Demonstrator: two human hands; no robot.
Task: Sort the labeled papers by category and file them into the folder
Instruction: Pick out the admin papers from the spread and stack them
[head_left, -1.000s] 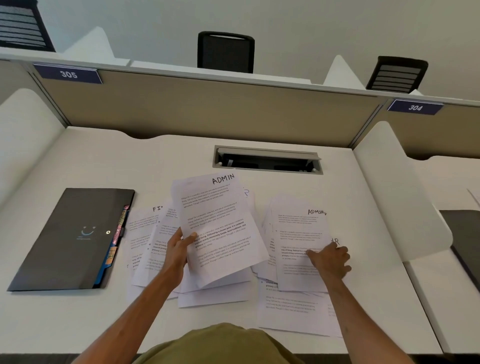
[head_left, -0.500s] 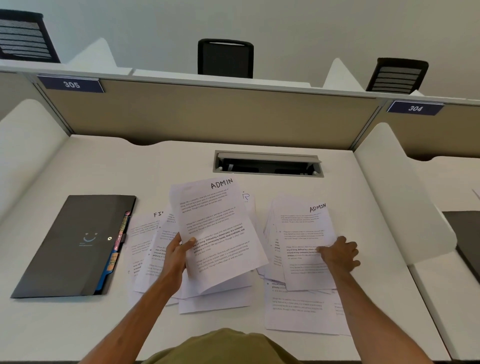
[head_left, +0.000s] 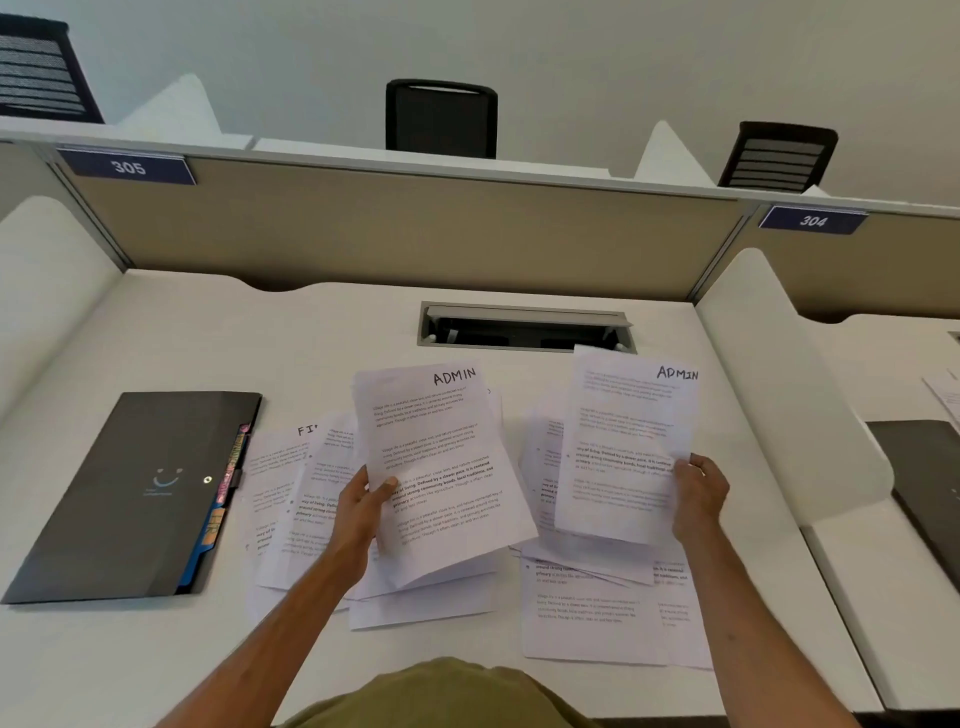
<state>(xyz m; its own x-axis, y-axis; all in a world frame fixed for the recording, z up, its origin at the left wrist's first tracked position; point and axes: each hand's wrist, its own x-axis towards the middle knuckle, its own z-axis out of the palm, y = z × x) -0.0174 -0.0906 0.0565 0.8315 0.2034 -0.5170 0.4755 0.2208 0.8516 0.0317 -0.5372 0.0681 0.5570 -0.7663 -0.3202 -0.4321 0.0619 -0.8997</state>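
The worktop (head_left: 322, 332) is closed off at the back by a beige partition (head_left: 415, 234) and at the sides by a left divider (head_left: 47, 270) and a right divider (head_left: 779, 374). A cable hatch (head_left: 524, 327) is recessed near the back edge, with bare surface left in front of it. The folder (head_left: 130, 493) is laid flat and closed at the left, coloured tabs showing along its right edge, just beside the scattered papers. Bare surface is seen along the front edge.

Two sheets headed ADMIN are held up off the worktop, with a gap between them. The first ADMIN sheet (head_left: 441, 467) is gripped at its left edge by the left hand (head_left: 363, 506), thumb laid on the print. The second ADMIN sheet (head_left: 628, 441) is pinched at its right edge by the right hand (head_left: 698, 493), its top corner overlapping the hatch in view.

Two loose spreads lie beneath: the left spread (head_left: 291, 493), one sheet lettered "FI", and the right spread (head_left: 587, 623). Their sheets cannot be counted. Three black chairs are seen beyond the partition, and two number plates, 305 (head_left: 127, 167) and 304 (head_left: 813, 221).
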